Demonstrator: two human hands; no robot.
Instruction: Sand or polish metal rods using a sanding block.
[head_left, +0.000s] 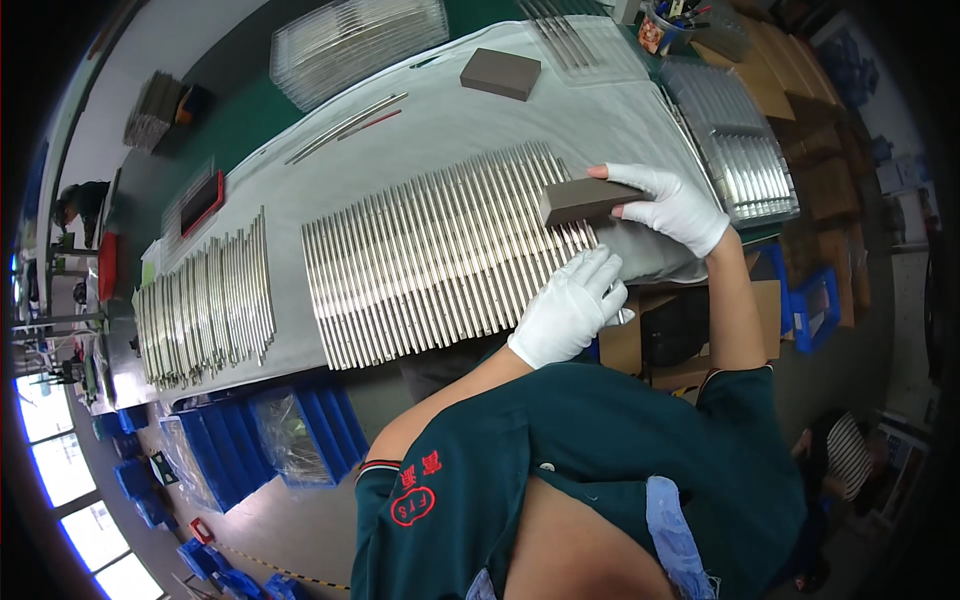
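Note:
A long row of shiny metal rods (440, 250) lies side by side on a grey cloth (470, 120) that covers the table. My right hand (675, 205), in a white glove, grips a brown rectangular block (580, 200) and holds it against the right end of the row. My left hand (570, 305), also gloved, lies flat with its fingers stretched over the near ends of the rightmost rods and holds nothing. Both of my forearms come out of green short sleeves.
A second brown block (500, 72) lies at the cloth's far side, near two loose rods (345, 128). Another batch of rods (205, 305) lies at left. Clear trays (355, 35) stand behind; a tray of rods (745, 150) at right. Blue bins (290, 435) below the table. A seated person (845, 455) at lower right.

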